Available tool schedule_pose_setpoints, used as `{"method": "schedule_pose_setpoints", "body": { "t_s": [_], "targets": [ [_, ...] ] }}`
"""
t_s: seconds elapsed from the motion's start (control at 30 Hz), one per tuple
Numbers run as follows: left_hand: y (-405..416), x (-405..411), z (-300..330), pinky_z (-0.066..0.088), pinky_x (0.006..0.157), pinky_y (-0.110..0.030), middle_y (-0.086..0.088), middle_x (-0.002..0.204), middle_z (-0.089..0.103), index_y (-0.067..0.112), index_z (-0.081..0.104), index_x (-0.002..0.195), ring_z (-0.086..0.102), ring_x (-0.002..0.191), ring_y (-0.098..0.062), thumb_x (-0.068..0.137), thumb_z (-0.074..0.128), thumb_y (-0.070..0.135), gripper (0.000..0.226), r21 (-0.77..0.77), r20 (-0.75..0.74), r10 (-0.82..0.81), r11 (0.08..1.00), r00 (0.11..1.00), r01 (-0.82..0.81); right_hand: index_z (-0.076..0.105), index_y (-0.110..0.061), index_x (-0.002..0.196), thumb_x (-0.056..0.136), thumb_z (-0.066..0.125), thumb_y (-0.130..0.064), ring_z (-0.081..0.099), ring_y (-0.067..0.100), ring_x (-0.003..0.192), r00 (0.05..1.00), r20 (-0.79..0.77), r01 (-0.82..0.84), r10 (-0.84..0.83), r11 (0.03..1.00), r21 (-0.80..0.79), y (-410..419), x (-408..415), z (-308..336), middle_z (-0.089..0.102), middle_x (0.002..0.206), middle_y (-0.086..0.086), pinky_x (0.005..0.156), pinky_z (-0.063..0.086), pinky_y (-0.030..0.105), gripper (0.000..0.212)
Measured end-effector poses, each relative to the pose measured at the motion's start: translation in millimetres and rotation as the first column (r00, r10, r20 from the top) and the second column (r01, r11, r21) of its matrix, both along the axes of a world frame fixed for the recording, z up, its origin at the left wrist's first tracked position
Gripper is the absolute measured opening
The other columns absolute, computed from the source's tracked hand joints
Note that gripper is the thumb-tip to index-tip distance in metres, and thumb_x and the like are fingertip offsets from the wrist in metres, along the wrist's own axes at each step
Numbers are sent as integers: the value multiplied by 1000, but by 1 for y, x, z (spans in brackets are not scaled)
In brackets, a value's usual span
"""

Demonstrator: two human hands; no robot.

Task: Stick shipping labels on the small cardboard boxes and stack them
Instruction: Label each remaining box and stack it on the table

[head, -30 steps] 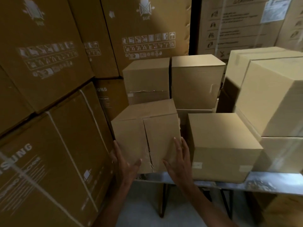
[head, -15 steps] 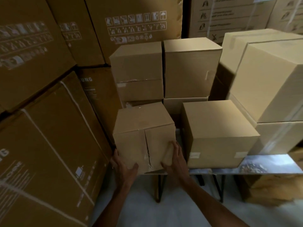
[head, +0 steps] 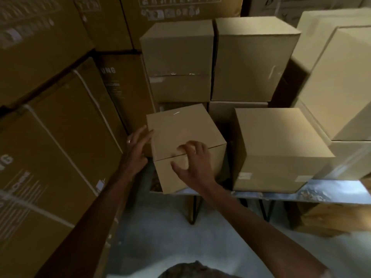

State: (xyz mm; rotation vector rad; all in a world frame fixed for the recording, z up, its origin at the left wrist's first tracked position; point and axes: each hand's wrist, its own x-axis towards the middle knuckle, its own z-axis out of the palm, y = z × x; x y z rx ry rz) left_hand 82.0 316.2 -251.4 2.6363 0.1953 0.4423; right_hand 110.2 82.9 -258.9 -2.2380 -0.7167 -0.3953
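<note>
Left hand (head: 135, 149): bare; ring on one finger, pale metal, catches light.
Right hand (head: 195, 165): bare; thin ring on one finger, approx. mid-hand.
Forearms: both bare to frame edge, no sleeves, no watch/wristband visible.
Gloves: n/a, fingers uncovered.
Bottom edge, centre: dark rounded shape, part of person; too dim to ID further.

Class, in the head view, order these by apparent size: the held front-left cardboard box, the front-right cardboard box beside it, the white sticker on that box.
1. Front-right cardboard box
2. Held front-left cardboard box
3. White sticker
</note>
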Motion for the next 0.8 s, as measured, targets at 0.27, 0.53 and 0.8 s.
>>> {"method": "schedule_pose_setpoints", "body": {
  "t_s": [0.27, 0.53, 0.8],
  "targets": [
    [21, 10, -16, 43, 108, -57, 11, 169, 6, 47, 16, 158, 17, 148, -42, 72, 69, -14, 118, 129, -262, -124, 978, 957, 162, 43, -17, 143, 78, 69, -63, 33, 40, 137, 998, -45, 20, -46, 879, -476, 55, 6, -5, 38, 146, 17, 119, 18, 62, 84],
    [10, 8, -17, 41, 109, -60, 1, 165, 19, 42, 29, 157, 23, 143, -42, 79, 59, -12, 100, 93, -194, -108, 987, 975, 128, 48, -14, 146, 86, 67, -59, 31, 28, 148, 986, -104, -163, 132, 898, -408, 18, 36, 0, 42, 157, 10, 125, 15, 55, 77],
    [10, 9, -17, 42, 107, -56, -10, 152, 38, 39, 35, 155, 37, 131, -36, 94, 62, 9, 73, 150, -143, -157, 972, 977, 179, 53, -9, 136, 70, 56, -90, 42, 33, 136, 990, -141, -95, 14, 804, -586, 28, 28, 26, 51, 144, 11, 115, 29, 60, 104]
  ]
}}
